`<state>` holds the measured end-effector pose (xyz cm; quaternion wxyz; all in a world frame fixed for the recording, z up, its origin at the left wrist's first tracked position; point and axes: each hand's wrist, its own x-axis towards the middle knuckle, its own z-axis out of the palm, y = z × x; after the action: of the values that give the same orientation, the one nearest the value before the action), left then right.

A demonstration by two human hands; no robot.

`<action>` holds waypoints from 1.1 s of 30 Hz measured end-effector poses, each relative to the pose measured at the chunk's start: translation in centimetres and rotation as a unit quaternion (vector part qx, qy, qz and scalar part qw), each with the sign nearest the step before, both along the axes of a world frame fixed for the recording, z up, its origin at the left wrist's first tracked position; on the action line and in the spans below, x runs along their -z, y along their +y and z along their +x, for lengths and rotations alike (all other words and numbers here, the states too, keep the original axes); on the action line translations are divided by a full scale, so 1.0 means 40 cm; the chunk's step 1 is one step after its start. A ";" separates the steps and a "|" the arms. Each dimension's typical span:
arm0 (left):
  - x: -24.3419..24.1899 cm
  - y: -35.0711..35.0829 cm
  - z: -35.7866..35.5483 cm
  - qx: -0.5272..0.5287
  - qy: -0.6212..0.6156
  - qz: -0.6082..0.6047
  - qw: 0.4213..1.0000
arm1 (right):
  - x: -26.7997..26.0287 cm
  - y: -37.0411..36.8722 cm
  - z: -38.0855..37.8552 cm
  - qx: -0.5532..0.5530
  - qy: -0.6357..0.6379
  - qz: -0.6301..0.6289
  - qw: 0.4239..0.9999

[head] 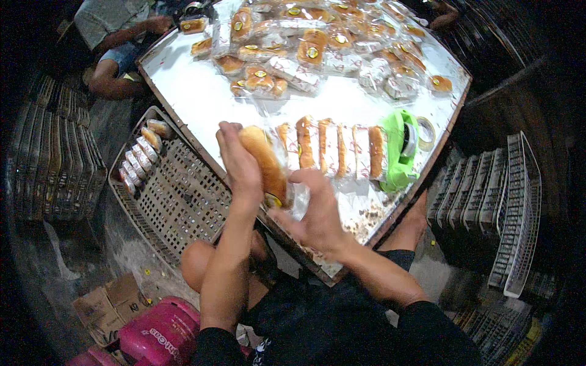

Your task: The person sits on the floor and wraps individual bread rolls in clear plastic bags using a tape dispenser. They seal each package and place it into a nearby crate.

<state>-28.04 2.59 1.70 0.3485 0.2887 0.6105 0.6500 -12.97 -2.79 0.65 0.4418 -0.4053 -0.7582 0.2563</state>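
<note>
My left hand [240,167] lies along the left side of a long golden bread roll [265,164] in clear wrap, holding it at a tilt by the table's near left edge. A yellow sticker shows at the roll's lower end. My right hand [316,215], slightly blurred, has its fingers apart just right of that end; contact with the wrap cannot be told. Beyond it, several wrapped bread rolls [328,146] stand side by side in a row. A green tape dispenser [399,153] touches the row's right end, with a tape roll [425,132] behind it.
Many packed rolls [313,45] are heaped across the far part of the white table [183,87]. A plastic crate [183,192] at left holds several rolls. Stacked crates [471,192] stand at right. Pink gas cylinder [160,331] lower left; another person's arm [130,34] upper left.
</note>
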 end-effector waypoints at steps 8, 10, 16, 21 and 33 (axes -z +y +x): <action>-0.064 -0.156 0.150 0.096 0.180 0.280 0.938 | -0.170 -0.006 0.131 0.079 0.096 0.167 0.978; -0.081 -0.185 0.154 0.060 0.214 0.302 0.927 | -0.169 -0.040 0.140 0.073 0.115 0.147 0.980; -0.057 -0.123 0.102 0.069 0.130 0.204 0.968 | -0.120 -0.022 0.101 0.183 0.091 0.134 0.970; -0.088 -0.114 0.134 0.127 -0.064 0.223 0.964 | -0.159 -0.024 0.041 0.042 0.350 -0.062 0.934; -0.106 -0.158 0.153 0.089 0.002 0.198 0.976 | -0.176 -0.017 0.026 0.028 0.434 -0.081 0.897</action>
<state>-21.91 -3.75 5.93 0.3401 0.4065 0.4423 0.7236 -11.94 -3.48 7.67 0.6994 -0.3092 -0.4566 0.4547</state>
